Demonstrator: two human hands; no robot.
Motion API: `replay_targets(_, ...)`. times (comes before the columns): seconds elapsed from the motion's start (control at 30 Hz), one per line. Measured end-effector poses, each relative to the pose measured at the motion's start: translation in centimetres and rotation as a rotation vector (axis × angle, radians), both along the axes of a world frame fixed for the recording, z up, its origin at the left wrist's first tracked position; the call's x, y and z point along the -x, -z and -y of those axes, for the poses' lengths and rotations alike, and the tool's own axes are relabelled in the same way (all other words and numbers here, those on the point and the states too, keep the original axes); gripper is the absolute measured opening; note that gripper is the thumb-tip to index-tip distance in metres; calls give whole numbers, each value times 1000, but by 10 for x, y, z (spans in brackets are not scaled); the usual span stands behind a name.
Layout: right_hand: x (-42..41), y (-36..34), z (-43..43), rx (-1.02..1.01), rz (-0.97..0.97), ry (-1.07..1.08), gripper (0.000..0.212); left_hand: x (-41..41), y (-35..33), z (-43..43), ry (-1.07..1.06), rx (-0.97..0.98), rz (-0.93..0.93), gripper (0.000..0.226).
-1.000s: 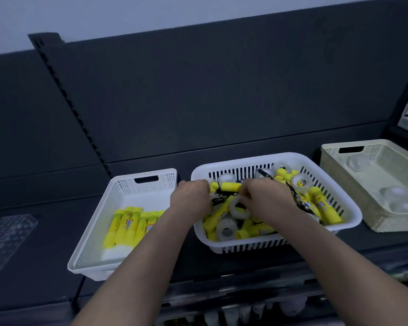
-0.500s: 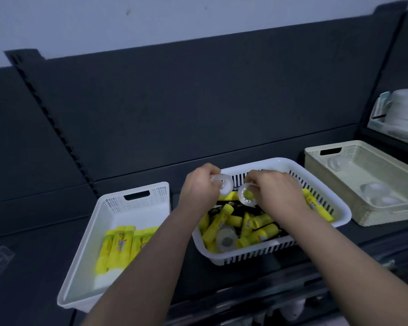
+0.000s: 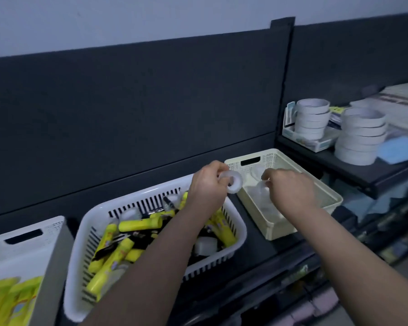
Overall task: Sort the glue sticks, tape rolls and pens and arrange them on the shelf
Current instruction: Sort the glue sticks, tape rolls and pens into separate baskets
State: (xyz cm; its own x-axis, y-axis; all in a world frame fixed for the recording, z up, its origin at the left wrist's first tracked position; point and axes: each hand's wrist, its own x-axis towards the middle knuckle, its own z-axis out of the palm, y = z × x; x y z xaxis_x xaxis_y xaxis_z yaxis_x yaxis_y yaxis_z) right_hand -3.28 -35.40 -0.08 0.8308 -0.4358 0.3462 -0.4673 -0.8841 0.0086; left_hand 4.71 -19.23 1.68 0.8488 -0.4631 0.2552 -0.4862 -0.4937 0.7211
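Observation:
My left hand [image 3: 206, 187] pinches a clear tape roll [image 3: 232, 181] above the gap between the white slotted basket [image 3: 97, 222] and the cream basket [image 3: 325, 196]. My right hand [image 3: 290, 189] hovers over the cream basket and pinches a second clear tape roll [image 3: 262, 184], mostly hidden by its fingers. The white slotted basket holds mixed yellow glue sticks [image 3: 139, 224], black pens [image 3: 141, 237] and a tape roll [image 3: 205, 246]. Clear tape rolls [image 3: 257, 171] lie in the cream basket. At the far left, a white basket [image 3: 17, 245] holds sorted glue sticks [image 3: 7, 300].
All three baskets stand on a dark shelf with a dark back panel [image 3: 151, 109]. On a higher shelf to the right are two stacks of white tape rolls [image 3: 312, 118], [image 3: 360, 135] and a blue sheet [image 3: 397, 149]. Lower shelves with goods show below.
Both hands lifted a tape roll each out of the white slotted basket and carried them right, toward the cream basket. The view swung to the right.

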Motion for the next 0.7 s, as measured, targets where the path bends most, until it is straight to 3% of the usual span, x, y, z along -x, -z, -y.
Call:
replay_targets(0.23, 2, 22, 56, -259, -314, -87, 33, -2, 20, 64, -1, -125, -47, 29)
replay_targets(0.53, 10, 22, 89, -242, -173, -125, 33, -8, 33, 124, 77, -512, 83, 30)
replay_targets(0.7, 8, 13, 83, -238, -66, -193, 28, -8, 37, 120, 66, -530, 170, 46)
